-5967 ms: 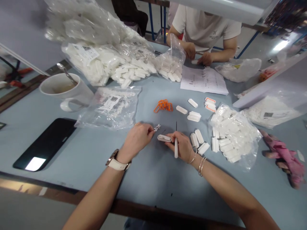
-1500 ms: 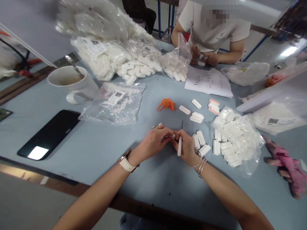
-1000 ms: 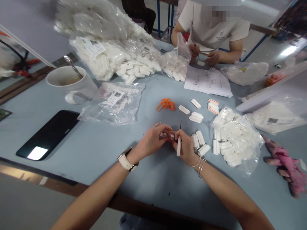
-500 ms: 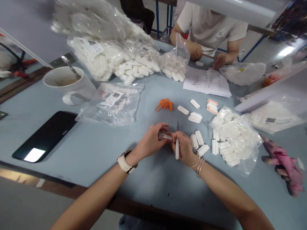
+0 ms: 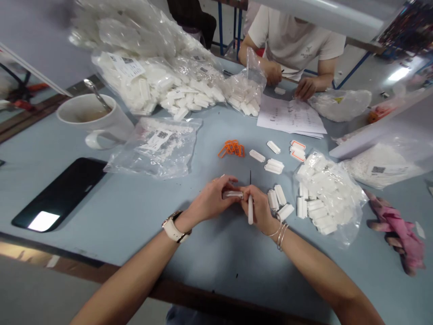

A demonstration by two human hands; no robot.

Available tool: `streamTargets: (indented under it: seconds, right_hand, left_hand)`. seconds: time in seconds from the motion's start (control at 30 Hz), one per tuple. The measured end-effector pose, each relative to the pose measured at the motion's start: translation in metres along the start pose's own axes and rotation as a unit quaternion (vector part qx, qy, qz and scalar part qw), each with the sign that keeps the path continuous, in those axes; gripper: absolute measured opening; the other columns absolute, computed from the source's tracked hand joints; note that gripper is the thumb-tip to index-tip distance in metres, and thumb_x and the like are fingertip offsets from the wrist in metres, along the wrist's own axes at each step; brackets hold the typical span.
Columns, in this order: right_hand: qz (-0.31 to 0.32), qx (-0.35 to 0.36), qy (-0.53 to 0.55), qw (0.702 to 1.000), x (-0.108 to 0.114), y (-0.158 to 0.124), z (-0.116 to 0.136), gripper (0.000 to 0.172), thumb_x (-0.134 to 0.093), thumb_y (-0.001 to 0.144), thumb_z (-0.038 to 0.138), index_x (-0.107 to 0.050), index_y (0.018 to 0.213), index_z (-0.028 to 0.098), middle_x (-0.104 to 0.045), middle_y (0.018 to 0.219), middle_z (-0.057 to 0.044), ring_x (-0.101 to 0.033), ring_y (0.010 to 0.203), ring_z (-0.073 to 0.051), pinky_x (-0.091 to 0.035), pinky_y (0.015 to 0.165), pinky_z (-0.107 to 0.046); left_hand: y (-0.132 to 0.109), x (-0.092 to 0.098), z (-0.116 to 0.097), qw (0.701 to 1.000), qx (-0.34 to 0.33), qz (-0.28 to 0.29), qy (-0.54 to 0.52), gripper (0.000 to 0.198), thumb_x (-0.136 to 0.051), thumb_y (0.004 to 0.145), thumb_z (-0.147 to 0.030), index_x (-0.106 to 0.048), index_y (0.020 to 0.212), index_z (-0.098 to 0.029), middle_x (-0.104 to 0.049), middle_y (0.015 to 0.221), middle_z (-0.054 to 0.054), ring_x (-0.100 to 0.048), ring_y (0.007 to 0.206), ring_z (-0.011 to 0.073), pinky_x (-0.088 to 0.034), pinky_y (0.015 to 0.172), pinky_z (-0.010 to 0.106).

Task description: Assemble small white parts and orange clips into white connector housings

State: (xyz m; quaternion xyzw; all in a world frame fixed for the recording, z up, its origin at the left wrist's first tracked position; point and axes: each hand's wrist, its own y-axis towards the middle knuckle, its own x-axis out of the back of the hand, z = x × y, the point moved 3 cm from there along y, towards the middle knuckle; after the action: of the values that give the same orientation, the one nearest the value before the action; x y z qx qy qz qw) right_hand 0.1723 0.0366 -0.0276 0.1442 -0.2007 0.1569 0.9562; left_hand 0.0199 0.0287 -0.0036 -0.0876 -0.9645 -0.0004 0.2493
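My left hand is closed around a small white plastic piece, holding it above the table with part of it hidden by the fingers. Against its right end, the fingers of my right hand are closed on a white-handled tool with a thin dark tip pointing away from me. Several loose white plastic pieces lie just right of that hand. Beyond my hands sit a small heap of orange rectangular frames and more white pieces. Two white pieces with orange edging rest farther right.
An open clear bag of white pieces lies at right, near a pink cloth-like item. To the left are a phone, a mug with a spoon, and a flat bag. Large filled bags stand behind; a co-worker sits opposite.
The white piece in my left hand has turned from a slant to nearly level. My right hand keeps its hold on the tool, and the whole view has shifted slightly.
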Motion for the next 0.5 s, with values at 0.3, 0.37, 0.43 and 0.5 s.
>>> streamTargets:
  seconds: [0.3,0.37,0.43,0.5]
  right_hand:
    - [-0.008,-0.043,0.088,0.995,0.003,0.004,0.004,0.024,-0.060,0.077,0.029,-0.036,0.078,0.023,-0.067,0.106,-0.010,-0.066,0.092,-0.018,-0.051,0.079,-0.033]
    - [-0.037,-0.035,0.077,0.996,0.004,0.004,0.004,0.023,-0.060,0.077,0.028,-0.038,0.081,0.023,-0.064,0.114,-0.012,-0.063,0.102,-0.019,-0.049,0.087,-0.037]
    - [-0.077,-0.021,0.083,0.993,0.006,0.003,0.005,0.017,-0.055,0.082,0.027,-0.039,0.085,0.023,-0.061,0.118,-0.014,-0.061,0.106,-0.019,-0.047,0.091,-0.039]
    - [-0.109,-0.008,0.099,0.989,0.008,0.001,0.007,0.009,-0.046,0.087,0.028,-0.040,0.089,0.023,-0.060,0.117,-0.014,-0.062,0.102,-0.018,-0.049,0.087,-0.038]
  left_hand:
    - [0.004,0.009,0.004,0.996,-0.037,0.015,0.075,0.016,-0.062,0.076,-0.029,-0.061,0.088,-0.018,-0.064,0.080,0.001,-0.058,0.070,0.0155,-0.045,0.064,0.027]
    - [0.005,0.010,0.006,0.996,-0.027,0.010,0.085,0.015,-0.061,0.077,-0.031,-0.062,0.086,-0.018,-0.063,0.074,-0.001,-0.054,0.064,0.0129,-0.042,0.059,0.025]
    - [0.006,0.013,0.009,0.995,-0.020,-0.011,0.093,0.015,-0.061,0.077,-0.032,-0.062,0.084,-0.018,-0.061,0.072,-0.002,-0.051,0.060,0.0113,-0.040,0.057,0.024]
    - [0.007,0.016,0.011,0.994,-0.022,-0.031,0.102,0.016,-0.061,0.076,-0.033,-0.062,0.083,-0.018,-0.060,0.070,-0.002,-0.049,0.058,0.0106,-0.039,0.056,0.023]
